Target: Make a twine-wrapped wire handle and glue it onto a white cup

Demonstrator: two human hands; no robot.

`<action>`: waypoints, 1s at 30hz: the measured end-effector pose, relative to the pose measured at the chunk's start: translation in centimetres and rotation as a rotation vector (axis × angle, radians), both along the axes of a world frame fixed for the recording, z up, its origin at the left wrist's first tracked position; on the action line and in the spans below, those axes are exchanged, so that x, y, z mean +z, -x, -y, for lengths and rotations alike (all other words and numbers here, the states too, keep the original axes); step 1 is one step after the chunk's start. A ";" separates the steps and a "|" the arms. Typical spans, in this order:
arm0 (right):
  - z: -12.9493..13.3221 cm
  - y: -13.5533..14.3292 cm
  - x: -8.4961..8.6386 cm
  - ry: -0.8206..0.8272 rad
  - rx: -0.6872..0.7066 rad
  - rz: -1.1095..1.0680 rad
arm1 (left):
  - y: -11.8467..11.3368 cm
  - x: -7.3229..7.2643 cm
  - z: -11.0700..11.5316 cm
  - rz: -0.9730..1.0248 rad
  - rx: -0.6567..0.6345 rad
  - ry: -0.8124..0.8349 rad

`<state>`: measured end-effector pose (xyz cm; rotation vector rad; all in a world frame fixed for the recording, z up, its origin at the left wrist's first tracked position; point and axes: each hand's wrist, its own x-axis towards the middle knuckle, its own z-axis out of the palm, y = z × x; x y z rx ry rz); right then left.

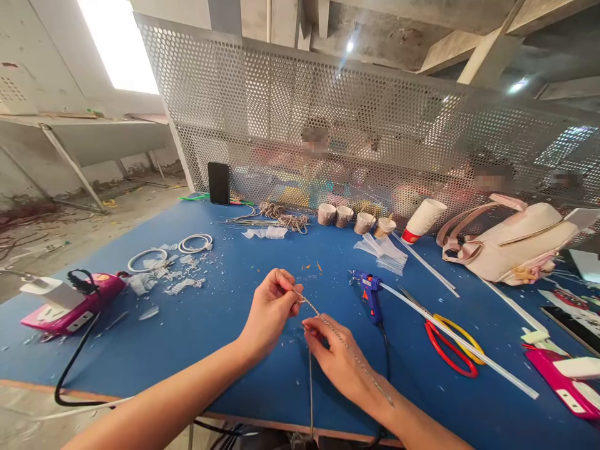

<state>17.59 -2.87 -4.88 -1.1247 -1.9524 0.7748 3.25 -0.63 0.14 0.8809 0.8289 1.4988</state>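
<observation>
A thin twisted cord (pixel 344 342) runs from the fingertips of my left hand (pixel 274 306) across the back of my right hand (pixel 340 356) to the right wrist. My left hand pinches the cord's upper end. Just right of it, my right hand has its thumb and fingers curled near a thin strand (pixel 310 387) that hangs down over the table's front edge. Whether the right fingertips grip that strand is hard to make out. Beyond my right hand lies a blue glue gun (pixel 369 290) with a long clear glue stick (pixel 459 340) in its back.
Scissors (pixel 452 344) with red and yellow handles lie at the right. Paper cups (pixel 364 222), cord bundles (pixel 293 222) and a phone (pixel 219 183) stand or lie along the back. Pink power strips (pixel 75 309) sit at both sides. A pink backpack (pixel 510 244) rests at the back right.
</observation>
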 end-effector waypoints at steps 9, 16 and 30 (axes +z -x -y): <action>-2.0 -2.1 5.0 0.773 0.175 -0.554 | 0.3 -0.3 -0.4 -0.144 -0.074 -0.100; -1.8 -1.3 5.2 0.628 0.096 -0.371 | 0.4 -0.4 -0.5 -0.244 -0.026 -0.092; -3.9 -1.6 4.2 0.600 -0.050 -0.397 | 0.7 -0.2 -1.0 -0.209 -0.302 0.305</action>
